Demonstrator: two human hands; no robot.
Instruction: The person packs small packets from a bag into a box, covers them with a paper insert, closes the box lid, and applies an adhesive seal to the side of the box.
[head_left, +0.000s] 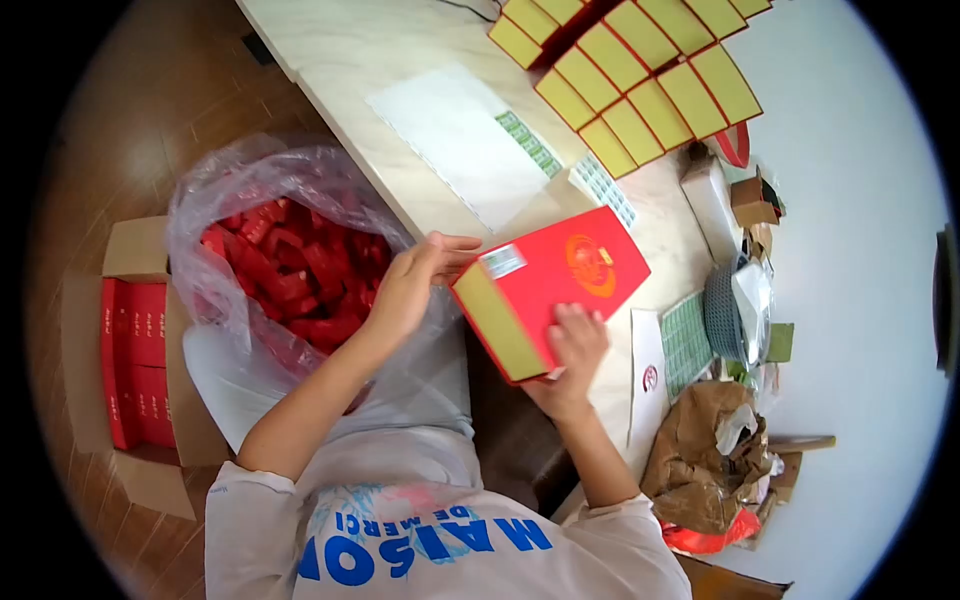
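Observation:
A red gift box (560,270) with a yellow-gold side and a round gold emblem is tilted at the table's near edge. On its top face, by the left corner, sits a small pale label (503,261). My right hand (575,355) grips the box's near edge, fingers flat over the red face. At the left corner, my left hand (410,285) has its fingers stretched out against or just beside the box; some fingertips are hidden behind it. Behind the box lie a stack of label sheets (603,190) and a white backing sheet (450,140) with a strip of green labels.
Stacked red-and-gold boxes (640,85) stand at the back of the table (345,60). To my left are a clear plastic bag (240,165) of red items and an open carton (135,250) with red boxes. A grey basket (722,310) and brown paper bag (690,470) are rightward.

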